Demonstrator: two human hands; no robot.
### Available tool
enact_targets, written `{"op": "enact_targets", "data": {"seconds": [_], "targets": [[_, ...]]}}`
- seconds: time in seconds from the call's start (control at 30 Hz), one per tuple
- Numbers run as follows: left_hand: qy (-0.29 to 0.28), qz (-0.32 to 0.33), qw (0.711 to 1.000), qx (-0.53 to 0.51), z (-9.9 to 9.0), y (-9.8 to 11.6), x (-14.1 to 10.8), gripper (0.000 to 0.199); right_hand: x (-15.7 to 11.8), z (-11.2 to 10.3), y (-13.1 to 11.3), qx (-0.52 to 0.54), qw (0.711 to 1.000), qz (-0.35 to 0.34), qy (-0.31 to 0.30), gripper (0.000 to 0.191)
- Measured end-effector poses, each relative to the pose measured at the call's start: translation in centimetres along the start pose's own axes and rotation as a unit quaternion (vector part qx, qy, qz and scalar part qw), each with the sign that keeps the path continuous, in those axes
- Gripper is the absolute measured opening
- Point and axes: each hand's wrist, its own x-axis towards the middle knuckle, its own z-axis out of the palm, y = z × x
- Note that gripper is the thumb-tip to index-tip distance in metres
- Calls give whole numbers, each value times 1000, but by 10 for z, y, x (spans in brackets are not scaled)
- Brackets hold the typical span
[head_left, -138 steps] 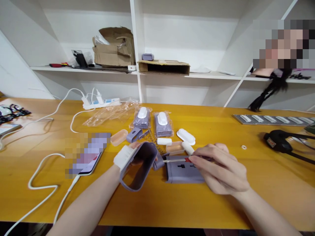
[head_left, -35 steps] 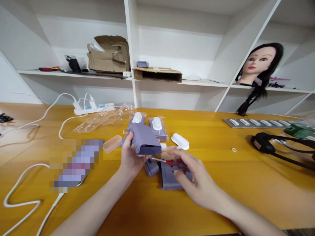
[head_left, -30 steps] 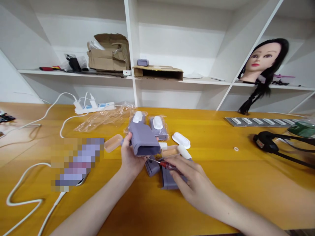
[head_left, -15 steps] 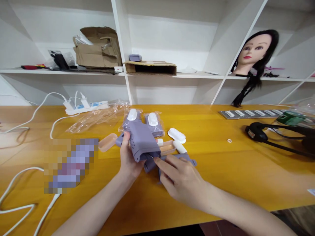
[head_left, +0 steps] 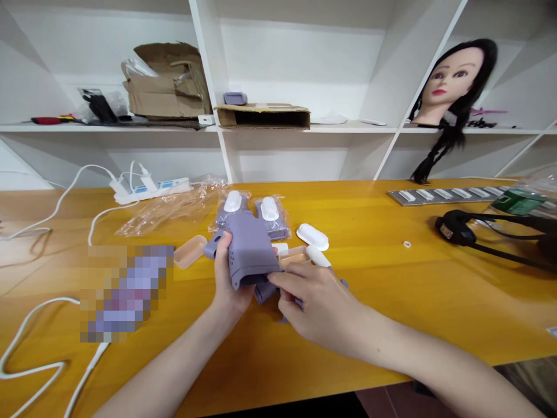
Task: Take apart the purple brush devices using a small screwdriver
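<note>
My left hand (head_left: 226, 276) is wrapped round a purple plastic housing (head_left: 255, 247) with small round holes on its left side, thumb on top. The housing is tilted, its dark open end facing me. At the right corner of that opening is my right hand (head_left: 311, 296), fingers pinched together; whatever they hold is hidden. Under the hands lie more purple plastic parts (head_left: 263, 292), partly covered. Behind the housing are a peach-coloured tray (head_left: 296, 256), a white rounded piece (head_left: 319, 256) and a white toothed oval part (head_left: 312, 237). Another peach tray (head_left: 191, 251) lies left of it.
Two bagged purple units with white tops (head_left: 270, 210) stand behind. A blurred-out device (head_left: 130, 290) with a white cable is at left, a power strip (head_left: 152, 190) behind it. Black headgear (head_left: 461, 229), a grey strip (head_left: 452, 195) and a small ring (head_left: 407, 244) lie right. Shelves line the back.
The housing has turned slightly in my left hand, its open end now more level. My right fingertips have moved up slightly along the opening. A thin shiny piece seen there earlier is now hidden.
</note>
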Motion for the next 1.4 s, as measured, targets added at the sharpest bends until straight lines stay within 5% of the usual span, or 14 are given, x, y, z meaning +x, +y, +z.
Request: {"op": "enact_targets", "data": {"seconds": [0.53,0.67,0.77,0.87,1.0,1.27,1.4], "targets": [[64,21,997,-23,1,-3,3,58,1,27,-17,-201,979,-44,-4,21],[66,40,997,-26,3,0,3,56,-4,37,-20,-255,961,-94,61,33],[75,36,996,-29,2,0,3,57,1,32,-19,-237,965,-95,57,28],[54,25,998,-27,1,-3,2,55,13,11,-15,-140,990,-19,-13,17],[30,13,999,-18,2,-6,1,54,23,-9,-13,-84,995,35,-30,18],[55,12,998,-20,2,-6,-3,56,9,10,-20,-172,985,-6,19,16],[63,15,998,-19,1,-4,-1,58,4,17,-23,-204,978,-37,-4,17]]}}
